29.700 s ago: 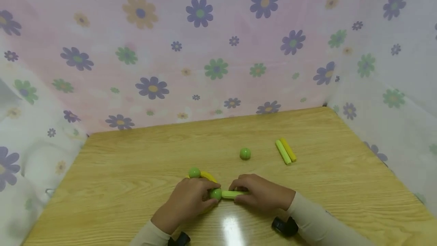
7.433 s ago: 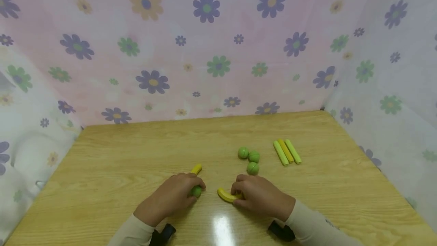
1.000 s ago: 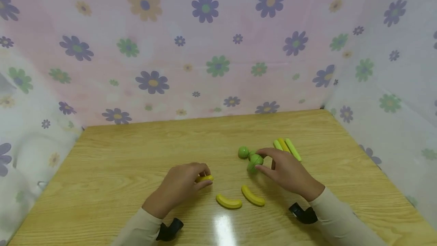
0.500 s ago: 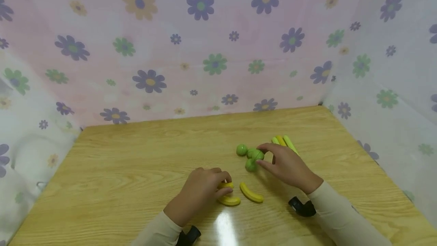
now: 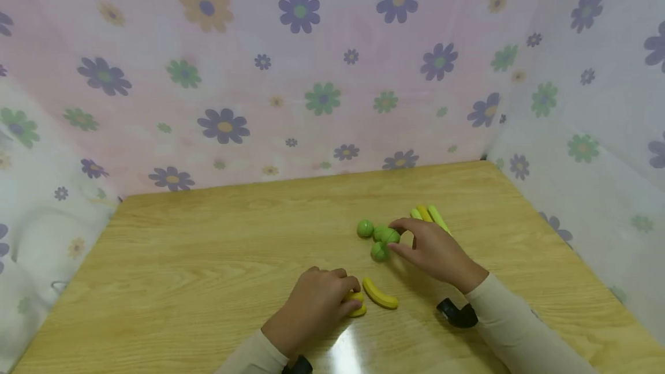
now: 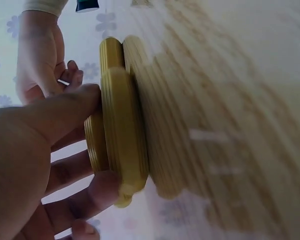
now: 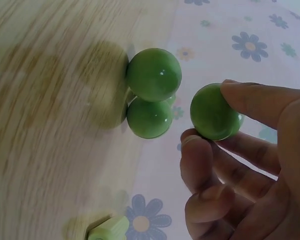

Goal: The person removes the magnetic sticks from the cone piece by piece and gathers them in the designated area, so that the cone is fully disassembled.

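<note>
In the head view my left hand [image 5: 324,307] holds a curved yellow stick [image 6: 94,142] between thumb and fingers. Right against it lies a second curved yellow stick [image 6: 124,130], on the table and partly covered by the fingers. A third curved yellow stick [image 5: 380,294] lies just to the right. Thumb and fingers of my right hand [image 5: 435,253] pinch a green ball [image 7: 216,112]. That ball is held over a small group of green balls, among them a nearer one [image 5: 380,252] and one at the left [image 5: 365,228].
Behind my right hand lie several straight sticks, a pale green one [image 5: 439,218] and a yellow one [image 5: 423,212] among them, partly hidden. The wooden table [image 5: 208,258] ends at a flowered cloth wall [image 5: 322,62] at the back and sides.
Over the last second my left hand has carried its curved yellow stick right and nearer, up to the second one. My right hand stays at the green balls. Earlier, balls and sticks were joined.
</note>
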`<state>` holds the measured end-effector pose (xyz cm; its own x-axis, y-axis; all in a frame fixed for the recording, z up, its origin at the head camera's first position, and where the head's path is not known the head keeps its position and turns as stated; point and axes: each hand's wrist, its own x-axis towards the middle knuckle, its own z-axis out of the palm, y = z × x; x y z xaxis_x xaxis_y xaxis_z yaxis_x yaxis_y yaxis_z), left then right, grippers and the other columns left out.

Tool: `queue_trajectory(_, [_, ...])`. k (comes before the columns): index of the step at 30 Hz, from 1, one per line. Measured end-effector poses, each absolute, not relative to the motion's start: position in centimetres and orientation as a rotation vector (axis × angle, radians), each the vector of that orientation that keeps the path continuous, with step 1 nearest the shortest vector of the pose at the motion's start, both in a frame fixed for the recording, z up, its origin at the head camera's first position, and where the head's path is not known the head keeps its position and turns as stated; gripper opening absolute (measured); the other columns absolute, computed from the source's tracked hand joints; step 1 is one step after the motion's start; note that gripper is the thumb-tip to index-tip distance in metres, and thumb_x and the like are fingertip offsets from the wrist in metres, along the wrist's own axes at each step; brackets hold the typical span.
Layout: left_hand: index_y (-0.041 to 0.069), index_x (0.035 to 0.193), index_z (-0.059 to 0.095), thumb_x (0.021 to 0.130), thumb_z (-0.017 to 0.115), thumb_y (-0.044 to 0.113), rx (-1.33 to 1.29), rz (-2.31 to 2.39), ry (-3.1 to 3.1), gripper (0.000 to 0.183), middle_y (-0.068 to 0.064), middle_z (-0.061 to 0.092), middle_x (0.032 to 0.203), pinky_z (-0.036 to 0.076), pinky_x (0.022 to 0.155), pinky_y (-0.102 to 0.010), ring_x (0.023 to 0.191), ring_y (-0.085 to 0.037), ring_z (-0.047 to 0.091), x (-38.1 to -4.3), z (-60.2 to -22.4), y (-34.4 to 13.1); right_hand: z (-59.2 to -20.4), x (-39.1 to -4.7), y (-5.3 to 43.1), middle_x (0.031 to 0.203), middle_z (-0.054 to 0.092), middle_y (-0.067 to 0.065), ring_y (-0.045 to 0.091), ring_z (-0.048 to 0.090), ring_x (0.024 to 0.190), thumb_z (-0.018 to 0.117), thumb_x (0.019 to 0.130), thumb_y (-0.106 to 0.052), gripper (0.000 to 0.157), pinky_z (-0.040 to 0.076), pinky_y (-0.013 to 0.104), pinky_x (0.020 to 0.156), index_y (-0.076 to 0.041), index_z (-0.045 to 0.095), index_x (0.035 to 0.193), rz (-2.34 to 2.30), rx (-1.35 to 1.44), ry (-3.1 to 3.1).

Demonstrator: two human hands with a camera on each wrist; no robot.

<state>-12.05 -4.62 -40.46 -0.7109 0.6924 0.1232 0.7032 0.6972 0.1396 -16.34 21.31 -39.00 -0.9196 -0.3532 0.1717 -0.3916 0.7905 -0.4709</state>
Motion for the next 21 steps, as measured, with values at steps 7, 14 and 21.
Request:
queue_trajectory(7, [0.022, 0.106, 0.077, 0.093, 0.070, 0.040, -1.259, -0.326, -2.841, 0.024, 0.009, 0.070, 0.094, 0.047, 0.065, -0.022, 0.074, -0.001, 0.063, -12.0, -40.3, -4.6, -39.0, -16.7, 21.6, 0.103, 0.073, 0.005, 0.001, 0.053, 0.060, 0.073, 0.092, -0.026, 0.035, 0.046, 0.024, 0.057, -0.005, 0.067, 0.120, 0.693, 0.513, -2.976])
queue_trajectory(14, [0.021, 0.107, 0.076, 0.095, 0.069, 0.036, -1.296, -0.431, -2.890, 0.022, 0.009, 0.070, 0.098, 0.054, 0.078, -0.027, 0.081, 0.001, 0.063, -11.7, -40.8, -4.4, -39.9, -16.9, 21.7, 0.102, 0.074, 0.007, 0.006, 0.061, 0.069, 0.074, 0.091, -0.024, 0.035, 0.050, 0.028, 0.061, -0.003, 0.068, 0.118, 0.629, 0.442, -3.057])
queue_trajectory(21, [0.022, 0.105, 0.077, 0.095, 0.068, 0.030, -1.344, -0.475, -2.841, 0.016, 0.012, 0.072, 0.097, 0.051, 0.073, -0.021, 0.085, 0.002, 0.065, -11.3, -40.9, -4.1, -40.4, -17.1, 21.6, 0.100, 0.075, 0.008, 0.002, 0.053, 0.057, 0.073, 0.091, -0.024, 0.035, 0.045, 0.024, 0.055, -0.002, 0.068, 0.118, 0.608, 0.444, -3.087])
